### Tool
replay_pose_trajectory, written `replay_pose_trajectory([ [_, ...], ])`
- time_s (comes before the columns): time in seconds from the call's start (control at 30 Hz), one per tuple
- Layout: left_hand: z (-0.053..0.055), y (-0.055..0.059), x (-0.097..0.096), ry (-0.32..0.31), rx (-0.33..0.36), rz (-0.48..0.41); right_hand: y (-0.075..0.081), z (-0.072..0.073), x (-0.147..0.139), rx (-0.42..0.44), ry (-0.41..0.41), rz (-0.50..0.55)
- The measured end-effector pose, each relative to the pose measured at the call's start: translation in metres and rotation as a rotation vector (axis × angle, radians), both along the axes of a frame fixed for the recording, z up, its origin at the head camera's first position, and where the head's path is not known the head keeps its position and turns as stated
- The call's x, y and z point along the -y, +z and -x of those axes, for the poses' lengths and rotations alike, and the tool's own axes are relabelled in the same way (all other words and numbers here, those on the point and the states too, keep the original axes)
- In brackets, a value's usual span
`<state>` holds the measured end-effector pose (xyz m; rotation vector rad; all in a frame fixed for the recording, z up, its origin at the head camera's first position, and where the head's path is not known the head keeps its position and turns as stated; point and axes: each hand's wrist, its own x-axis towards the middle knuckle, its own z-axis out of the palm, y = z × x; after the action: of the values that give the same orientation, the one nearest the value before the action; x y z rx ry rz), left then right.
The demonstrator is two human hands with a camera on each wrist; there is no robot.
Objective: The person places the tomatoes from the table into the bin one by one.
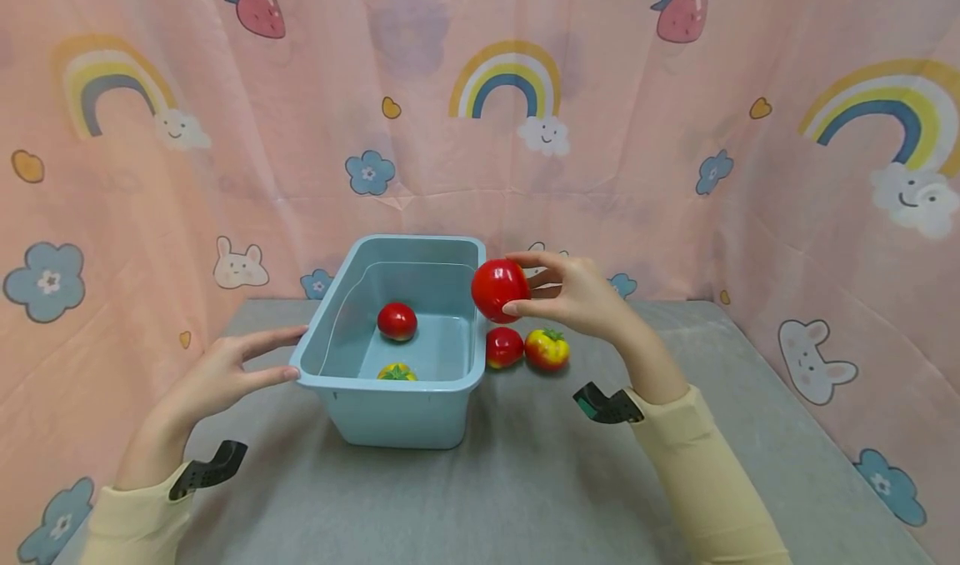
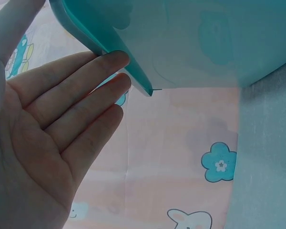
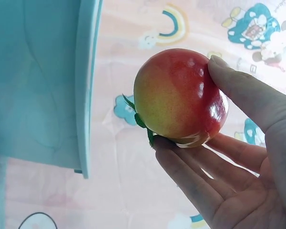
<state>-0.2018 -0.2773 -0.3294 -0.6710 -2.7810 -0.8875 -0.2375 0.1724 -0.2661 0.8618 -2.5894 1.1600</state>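
Note:
My right hand (image 1: 562, 294) pinches a red tomato (image 1: 498, 288) between thumb and fingers, raised at the right rim of a light blue plastic bin (image 1: 401, 386). In the right wrist view this tomato (image 3: 176, 95) shows a yellowish side and green leafy sepals. At the bin's left rim, my left hand (image 1: 225, 373) rests its fingertips; in the left wrist view its fingers (image 2: 81, 90) are straight against the edge. Inside the bin lie a red tomato (image 1: 397, 321) and a yellow-topped one (image 1: 397, 372), partly hidden by the front wall.
Right of the bin, a red tomato (image 1: 504, 347) and a red-and-yellow tomato (image 1: 547, 350) with a green top sit side by side on the grey tabletop (image 1: 540, 482). A pink patterned curtain (image 1: 630, 182) hangs behind and along the sides.

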Motion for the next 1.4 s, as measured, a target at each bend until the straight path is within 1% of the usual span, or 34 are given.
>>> replay_pose_trajectory([
  [0.13,0.000,0.000,0.001,-0.001,-0.001,0.000,0.004,0.003,0.006,0.000,0.025,0.003],
  [0.3,0.001,-0.001,0.001,0.003,0.002,0.001,0.009,0.006,0.014,-0.021,0.044,-0.008],
  [0.53,0.002,-0.001,0.000,0.003,-0.003,0.011,0.012,0.012,0.018,-0.033,0.070,-0.018],
  [0.83,0.002,-0.002,0.001,-0.004,0.001,0.000,0.019,0.012,0.025,-0.004,0.056,-0.013],
  [1.13,0.002,-0.002,0.002,-0.001,0.003,0.000,0.025,0.017,0.032,0.009,0.056,-0.014],
  [1.4,0.002,-0.001,0.001,-0.002,0.000,-0.001,0.031,0.020,0.040,-0.013,0.054,-0.025],
])
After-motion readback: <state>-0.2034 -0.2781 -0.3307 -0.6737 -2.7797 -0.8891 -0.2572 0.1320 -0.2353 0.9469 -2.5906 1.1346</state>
